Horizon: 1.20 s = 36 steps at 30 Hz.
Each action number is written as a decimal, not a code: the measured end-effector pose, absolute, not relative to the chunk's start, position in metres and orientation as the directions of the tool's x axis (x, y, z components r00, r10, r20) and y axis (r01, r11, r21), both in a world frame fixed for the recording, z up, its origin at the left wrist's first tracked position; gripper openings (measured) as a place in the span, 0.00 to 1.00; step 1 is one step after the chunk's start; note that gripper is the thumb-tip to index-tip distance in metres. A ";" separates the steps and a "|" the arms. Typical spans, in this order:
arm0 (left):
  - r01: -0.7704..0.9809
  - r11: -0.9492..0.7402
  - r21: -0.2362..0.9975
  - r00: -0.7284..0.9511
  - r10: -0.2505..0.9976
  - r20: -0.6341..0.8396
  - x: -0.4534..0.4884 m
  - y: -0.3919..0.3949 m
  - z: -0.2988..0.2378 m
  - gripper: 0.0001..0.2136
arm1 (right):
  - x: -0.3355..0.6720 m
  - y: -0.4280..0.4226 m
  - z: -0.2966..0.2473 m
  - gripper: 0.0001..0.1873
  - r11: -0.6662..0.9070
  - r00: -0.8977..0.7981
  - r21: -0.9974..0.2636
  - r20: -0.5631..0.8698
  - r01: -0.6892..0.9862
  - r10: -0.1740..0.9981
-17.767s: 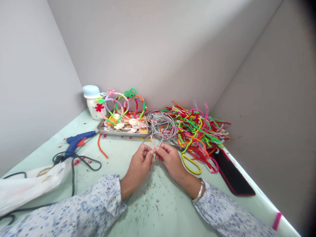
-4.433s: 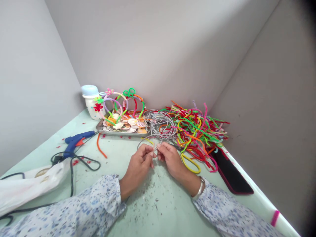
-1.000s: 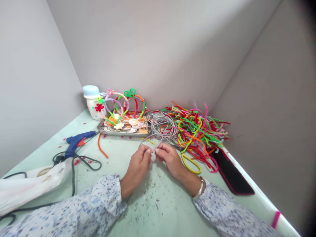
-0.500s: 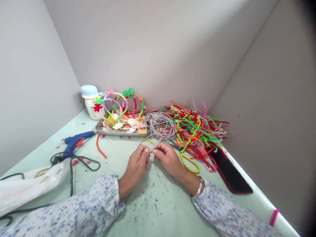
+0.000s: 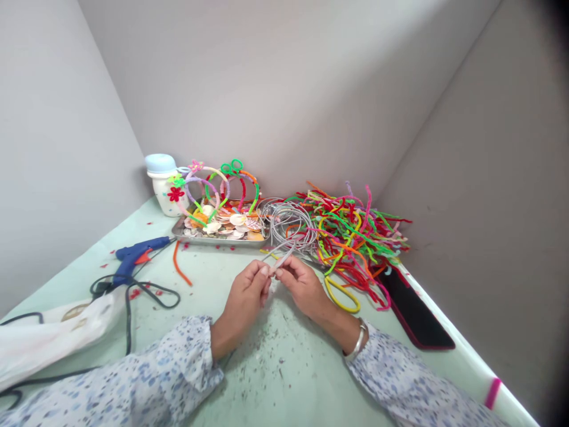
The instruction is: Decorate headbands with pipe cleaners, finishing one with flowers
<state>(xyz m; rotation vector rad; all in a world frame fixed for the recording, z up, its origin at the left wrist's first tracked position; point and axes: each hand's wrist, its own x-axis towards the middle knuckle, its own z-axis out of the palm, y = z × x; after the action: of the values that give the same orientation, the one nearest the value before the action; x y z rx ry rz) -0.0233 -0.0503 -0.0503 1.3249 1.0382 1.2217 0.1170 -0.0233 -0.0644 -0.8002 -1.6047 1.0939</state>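
Note:
Close together over the middle of the table, my left hand [image 5: 244, 299] and my right hand [image 5: 306, 290] meet at the fingertips. Both pinch a thin grey wire [image 5: 285, 257]; its two free lengths cross and point away from me. Thumbs and bent fingers hide the part of the wire between them. A loose coil of grey wire [image 5: 293, 222] lies just beyond my hands. Whether the held wire joins that coil I cannot tell. A yellow scissor handle [image 5: 344, 302] lies to the right of my right hand.
A metal tray [image 5: 222, 241] of seashells with colourful fuzzy headbands stands at the back, by a white bottle [image 5: 166, 193]. Pipe cleaners [image 5: 351, 231] are heaped right, near a black case [image 5: 418, 314]. Left are a blue glue gun [image 5: 133, 255], its cord and a white bag [image 5: 57, 338].
The free lengths of grey wire beyond my fingertips have shifted and now cross more plainly. My hands have barely moved and keep their pinch.

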 end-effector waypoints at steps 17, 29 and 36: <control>-0.140 -0.059 0.988 0.190 0.978 0.086 -0.023 -0.050 -0.048 0.12 | 0.117 -0.024 -0.064 0.06 0.528 -0.176 -0.839 0.504 0.133 0.846; -0.042 -0.159 0.986 0.122 0.979 0.163 -0.020 -0.052 -0.053 0.12 | 0.117 -0.033 -0.058 0.02 0.411 -0.074 -0.912 0.410 0.002 0.909; 0.048 -0.204 0.978 0.110 0.974 0.198 -0.021 -0.055 -0.051 0.12 | 0.119 -0.037 -0.053 0.13 0.399 -0.101 -0.914 0.392 0.076 0.915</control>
<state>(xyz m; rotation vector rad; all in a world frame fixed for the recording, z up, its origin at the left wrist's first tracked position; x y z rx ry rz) -0.0206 -0.0545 -0.0505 1.4493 1.0707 1.2478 0.1191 -0.0374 -0.0531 -0.9258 -1.5050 0.9123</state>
